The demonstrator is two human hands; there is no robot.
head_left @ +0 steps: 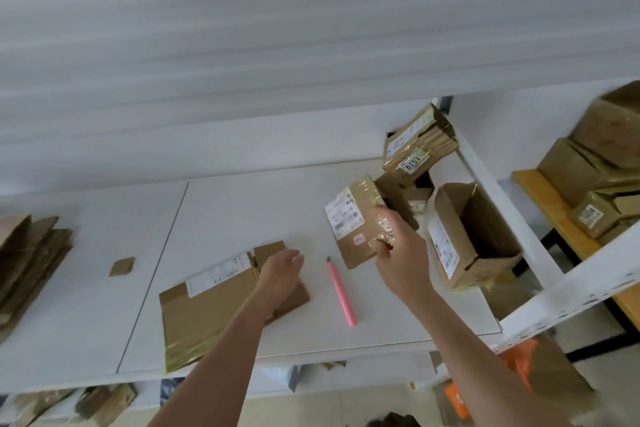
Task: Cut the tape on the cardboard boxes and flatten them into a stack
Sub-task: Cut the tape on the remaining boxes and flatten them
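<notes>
At the left edge of the white surface (86,288), a stack (24,263) of flattened cardboard lies partly out of view. Right of it, well apart, sits a small cardboard scrap (121,267).

Near the front edge, at mid-surface, lies a flattened box (207,305) with a white label on its far side and glossy tape along its near edge. The left hand (280,274) rests on the right part of this box, palm down, fingers straight and loosely spread, gripping nothing.

Just right of that hand, a pink cutter (341,292) lies flat on the surface, its tip pointing toward the far edge. Neither hand touches it.

Right of the cutter, the right hand (398,253) holds a taped box (356,222), fingers curled round its near right corner. The box is tilted, label face turned left. Whether its lower edge touches the surface cannot be determined.

Toward the right edge, an open box (471,236) lies on its side, opening facing up and away. Behind it, near the far right corner, further labelled boxes (419,146) are piled against a white frame post (491,191).

Beyond the post, more boxes (595,184) sit on a yellow table (540,191).
</notes>
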